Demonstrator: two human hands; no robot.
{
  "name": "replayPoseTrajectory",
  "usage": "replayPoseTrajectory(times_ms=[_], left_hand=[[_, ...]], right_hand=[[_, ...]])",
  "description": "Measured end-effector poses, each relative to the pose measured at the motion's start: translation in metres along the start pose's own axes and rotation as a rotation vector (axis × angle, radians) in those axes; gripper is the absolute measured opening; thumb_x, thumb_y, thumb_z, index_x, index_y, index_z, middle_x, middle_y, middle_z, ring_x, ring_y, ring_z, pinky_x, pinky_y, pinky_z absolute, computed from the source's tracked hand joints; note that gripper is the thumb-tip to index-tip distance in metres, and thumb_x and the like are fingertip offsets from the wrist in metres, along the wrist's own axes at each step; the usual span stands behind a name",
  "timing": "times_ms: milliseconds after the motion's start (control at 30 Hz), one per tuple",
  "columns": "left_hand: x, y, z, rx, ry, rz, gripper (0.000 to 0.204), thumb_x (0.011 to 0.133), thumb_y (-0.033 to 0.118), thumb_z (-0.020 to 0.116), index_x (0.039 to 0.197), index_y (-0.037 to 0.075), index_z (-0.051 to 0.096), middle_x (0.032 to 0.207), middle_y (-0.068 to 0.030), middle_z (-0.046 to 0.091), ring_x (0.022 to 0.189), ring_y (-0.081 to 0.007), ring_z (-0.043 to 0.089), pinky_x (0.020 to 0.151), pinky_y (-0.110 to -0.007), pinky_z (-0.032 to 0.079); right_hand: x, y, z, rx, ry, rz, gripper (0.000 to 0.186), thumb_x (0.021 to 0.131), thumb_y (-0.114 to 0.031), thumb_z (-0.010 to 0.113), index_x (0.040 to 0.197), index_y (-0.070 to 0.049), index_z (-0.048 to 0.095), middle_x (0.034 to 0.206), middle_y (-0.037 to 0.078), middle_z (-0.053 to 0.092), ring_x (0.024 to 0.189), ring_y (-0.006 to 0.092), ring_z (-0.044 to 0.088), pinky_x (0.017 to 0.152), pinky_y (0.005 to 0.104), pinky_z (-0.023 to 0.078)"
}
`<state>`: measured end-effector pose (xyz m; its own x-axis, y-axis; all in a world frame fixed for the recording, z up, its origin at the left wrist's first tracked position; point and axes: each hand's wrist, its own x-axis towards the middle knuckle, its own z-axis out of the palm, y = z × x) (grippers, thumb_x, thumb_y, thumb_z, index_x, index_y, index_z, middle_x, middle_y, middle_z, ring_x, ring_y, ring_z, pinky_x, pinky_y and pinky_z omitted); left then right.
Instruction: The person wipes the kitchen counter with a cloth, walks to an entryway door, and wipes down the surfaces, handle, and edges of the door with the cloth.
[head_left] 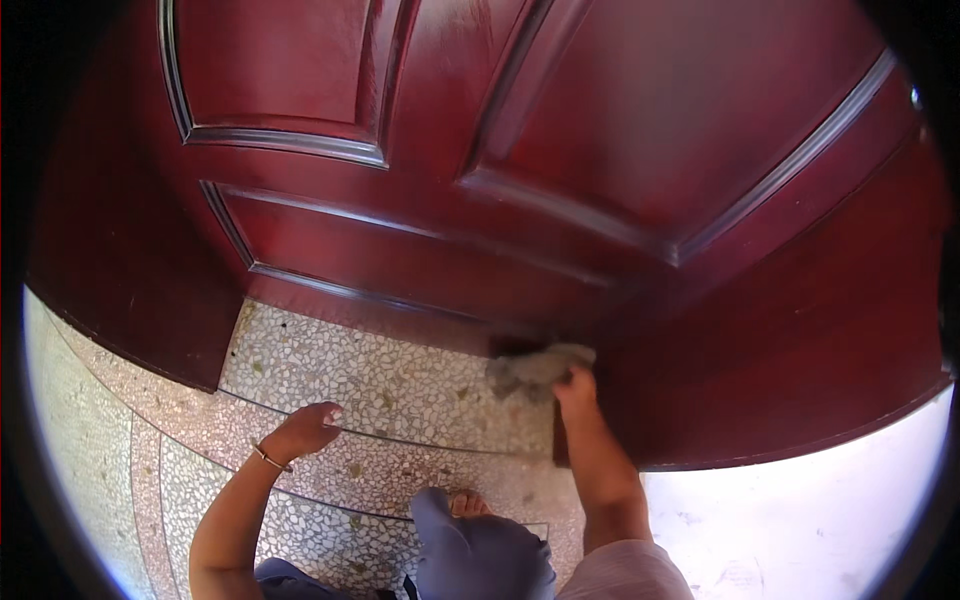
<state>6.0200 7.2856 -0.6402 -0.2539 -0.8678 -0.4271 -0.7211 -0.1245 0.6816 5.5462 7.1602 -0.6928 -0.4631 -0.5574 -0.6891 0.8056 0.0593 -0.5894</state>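
My right hand (578,388) grips a grey-brown cloth (530,372) at the lower right of the dark red panelled door (430,180), near its bottom edge and the side frame. My left hand (305,425), with a thin bracelet at the wrist, hangs over the speckled terrazzo floor, left of centre; its fingers are loosely bent, with nothing seen in them.
Dark red side panels (130,280) flank the door on both sides. A terrazzo step (350,355) with dark line joints runs along the threshold. At the lower right is a bright white surface (770,520). My knee (480,560) and bare toes show at the bottom centre.
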Motion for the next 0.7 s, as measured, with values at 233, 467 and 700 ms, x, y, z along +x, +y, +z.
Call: replayPoseTrajectory(times_ms=[233,467,700], left_hand=[[0.004,0.011,0.031,-0.028,-0.191,0.099,0.041,0.079,0.024,0.058,0.115,0.004,0.052,0.097,-0.0163,0.062,0.090,-0.0290,0.060,0.079,-0.035,0.046],[0.018,-0.009,0.055,-0.102,-0.271,0.093,0.043,0.078,0.027,0.059,0.113,0.003,0.053,0.093,-0.0168,0.063,0.086,-0.0282,0.061,0.076,-0.035,0.048],[0.013,0.008,0.051,-0.099,-0.218,0.127,0.037,0.080,0.022,0.056,0.112,0.003,0.054,0.095,-0.0179,0.063,0.088,-0.0287,0.062,0.077,-0.035,0.048]], right_hand=[[-0.161,-0.095,0.087,-0.222,-0.454,-0.593,0.033,0.078,0.001,0.043,0.111,-0.001,0.048,0.107,0.015,0.055,0.099,0.0287,0.055,0.087,0.0439,0.046],[-0.266,-0.201,0.188,-0.578,-0.013,-2.006,0.056,0.091,-0.024,0.041,0.134,0.007,0.022,0.121,0.019,0.043,0.112,0.0248,0.041,0.098,0.0351,0.030],[-0.131,-0.128,0.160,-0.738,0.337,-2.020,0.067,0.094,-0.027,0.038,0.135,0.012,0.003,0.139,0.036,-0.002,0.130,0.0464,0.004,0.106,0.0492,0.005]])
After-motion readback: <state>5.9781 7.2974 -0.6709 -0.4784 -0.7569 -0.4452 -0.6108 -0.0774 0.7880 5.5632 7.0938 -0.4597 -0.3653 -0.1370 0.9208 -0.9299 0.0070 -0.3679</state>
